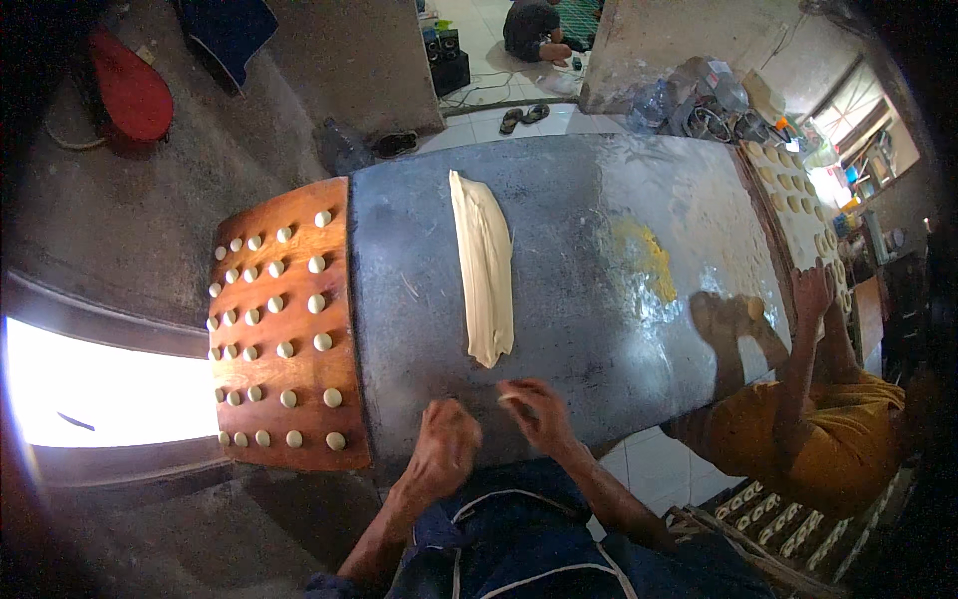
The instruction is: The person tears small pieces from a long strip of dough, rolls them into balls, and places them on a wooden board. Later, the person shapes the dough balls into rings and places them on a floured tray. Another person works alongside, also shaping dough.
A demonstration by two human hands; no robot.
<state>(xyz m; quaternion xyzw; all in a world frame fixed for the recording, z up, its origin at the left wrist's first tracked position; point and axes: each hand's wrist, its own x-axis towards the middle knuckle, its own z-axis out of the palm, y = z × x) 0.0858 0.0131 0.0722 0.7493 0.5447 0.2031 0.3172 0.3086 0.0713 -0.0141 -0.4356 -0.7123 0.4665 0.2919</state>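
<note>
A long, pale, folded strip of dough (pixel 484 265) lies lengthwise on the dark worktop (pixel 399 220). My left hand (pixel 447 444) is just below its near end, over the worktop's front edge, fingers curled closed; their contents are hidden. Closer to the dough, my right hand (pixel 536 411) has bent fingers with a small pale bit at the tips, too small to name. To the left, a wooden board (pixel 339 245) carries several rows of small round dough balls (pixel 316 302). A yellow powdery patch (pixel 654 260) marks the worktop right of the strip.
A co-worker in orange (pixel 828 429) works at the right by a board of dough pieces (pixel 788 180). Racks of shaped pieces (pixel 798 524) are low at the right. Sandals (pixel 524 118), plastic containers (pixel 654 100) and a seated person (pixel 534 30) are beyond the table.
</note>
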